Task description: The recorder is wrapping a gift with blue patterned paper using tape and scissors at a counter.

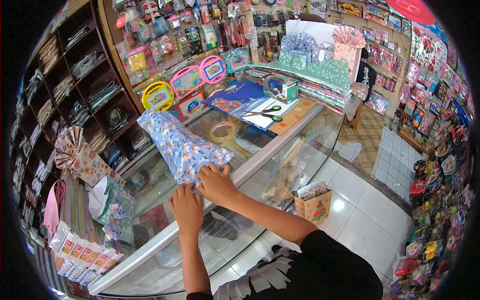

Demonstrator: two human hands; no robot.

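A parcel in blue floral wrapping paper lies across the glass display counter, its far end rising to the upper left. Its near, flatter end is under both hands. My left hand has its fingers bent over the paper's near edge. Just to the right, my right hand pinches the same end close to the corner. The thumbs are partly hidden. Beyond the parcel, a roll of clear tape rests on the glass. Scissors with black-and-green handles lie on flat paper items behind the tape.
A metal-framed glass counter runs diagonally before me. A boxed tape dispenser and stacked wrapping sheets stand at its far end. A fan-topped floral gift is at left. A Christmas paper bag is on the tiled floor.
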